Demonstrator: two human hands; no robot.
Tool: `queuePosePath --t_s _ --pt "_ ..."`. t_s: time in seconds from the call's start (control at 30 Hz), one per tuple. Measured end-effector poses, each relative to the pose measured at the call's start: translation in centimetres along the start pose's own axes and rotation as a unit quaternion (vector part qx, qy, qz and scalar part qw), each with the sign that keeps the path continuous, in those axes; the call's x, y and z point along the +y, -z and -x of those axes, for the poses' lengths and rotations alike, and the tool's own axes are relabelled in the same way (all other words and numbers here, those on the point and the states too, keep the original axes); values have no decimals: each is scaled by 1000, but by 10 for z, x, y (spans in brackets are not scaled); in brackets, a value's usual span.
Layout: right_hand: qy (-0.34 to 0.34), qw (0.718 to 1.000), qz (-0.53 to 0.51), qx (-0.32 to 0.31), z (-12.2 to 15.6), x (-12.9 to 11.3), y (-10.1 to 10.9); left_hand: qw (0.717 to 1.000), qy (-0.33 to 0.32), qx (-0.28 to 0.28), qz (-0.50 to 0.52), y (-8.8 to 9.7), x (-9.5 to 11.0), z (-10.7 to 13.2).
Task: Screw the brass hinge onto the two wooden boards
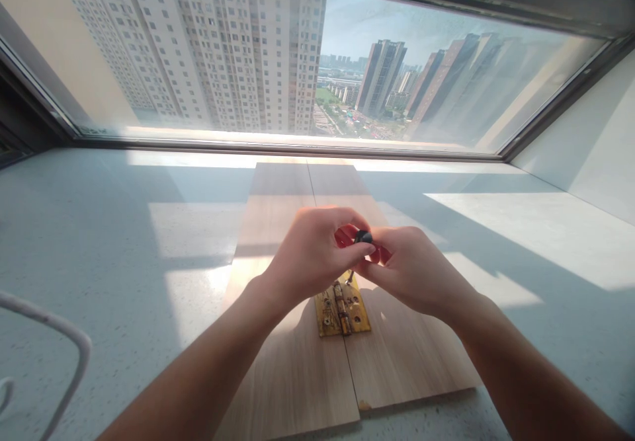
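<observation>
A screwdriver point(364, 237) stands nearly upright above the hinge, its black handle end showing between my hands. My left hand point(320, 246) pinches that handle with thumb and fingers. From the other side my right hand point(407, 262) closes its fingers round the screwdriver just below the top; its fingertips are partly hidden. Under the hands a brass-coloured hinge point(363, 320) lies open across the seam between two wooden boards. The thin metal shaft point(351, 276) meets the upper part of the hinge's right leaf. Screw heads show in the left leaf, and a lower hole is visible on the right.
The left board point(292, 388) and right board point(417, 368) lie side by side on a speckled pale sill point(124, 256). A bent white tube or wire point(64, 328) stands at the lower left. Behind is a dark-framed window point(278, 148) overlooking tall buildings.
</observation>
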State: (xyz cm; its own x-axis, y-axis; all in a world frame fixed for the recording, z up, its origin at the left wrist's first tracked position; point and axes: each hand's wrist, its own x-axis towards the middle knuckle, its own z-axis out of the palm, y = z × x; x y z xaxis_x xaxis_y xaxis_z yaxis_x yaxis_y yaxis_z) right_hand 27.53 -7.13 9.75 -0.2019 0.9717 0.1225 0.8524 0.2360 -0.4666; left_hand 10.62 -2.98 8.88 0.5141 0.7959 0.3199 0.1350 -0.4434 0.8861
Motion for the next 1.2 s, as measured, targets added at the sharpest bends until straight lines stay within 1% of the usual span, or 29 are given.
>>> queuePosePath --t_s 0.1,0.13,0.23,0.33,0.4,0.53,0.6,0.67,0.77,0.83,0.9,1.0,1.03,1.1,1.2 --pt "0 996 -72 -53 0 1 2 999 5 -26 20 3 1 0" --pt "1 994 -86 -61 0 2 3 999 4 -34 20 4 1 0" --pt "13 997 -73 -39 0 1 3 999 -5 -40 2 4 4 1" --pt "33 999 -23 -13 0 -1 1 999 -20 -22 -26 5 6 1" --pt "42 999 5 -5 1 -2 0 998 -29 -11 -46 5 6 1" --pt "47 998 30 3 -1 -2 -1 997 -40 -6 -60 6 5 1" --pt "45 999 27 -1 -2 -1 -2 998 -36 0 -58 4 5 1" --pt "39 999 9 -9 -4 0 -2 998 -25 18 -59 1 5 2" --pt "9 1000 -24 -14 -4 4 -3 997 -11 42 -58 -4 5 3" --pt "-16 999 -39 -12 -4 7 -4 998 -2 37 -43 -5 4 3" --pt "-26 997 -60 -28 -4 10 -4 1000 13 19 -14 -5 3 3" --pt "-11 994 -92 -66 -4 10 -4 999 32 -6 26 -2 3 2" --pt "-3 994 -88 -67 -4 9 -4 999 33 -15 32 -1 3 2" --pt "11 997 -53 -46 -4 7 -4 999 26 -21 24 0 4 2" --pt "24 1000 5 -9 -3 3 -4 1000 3 -9 -15 0 6 3"
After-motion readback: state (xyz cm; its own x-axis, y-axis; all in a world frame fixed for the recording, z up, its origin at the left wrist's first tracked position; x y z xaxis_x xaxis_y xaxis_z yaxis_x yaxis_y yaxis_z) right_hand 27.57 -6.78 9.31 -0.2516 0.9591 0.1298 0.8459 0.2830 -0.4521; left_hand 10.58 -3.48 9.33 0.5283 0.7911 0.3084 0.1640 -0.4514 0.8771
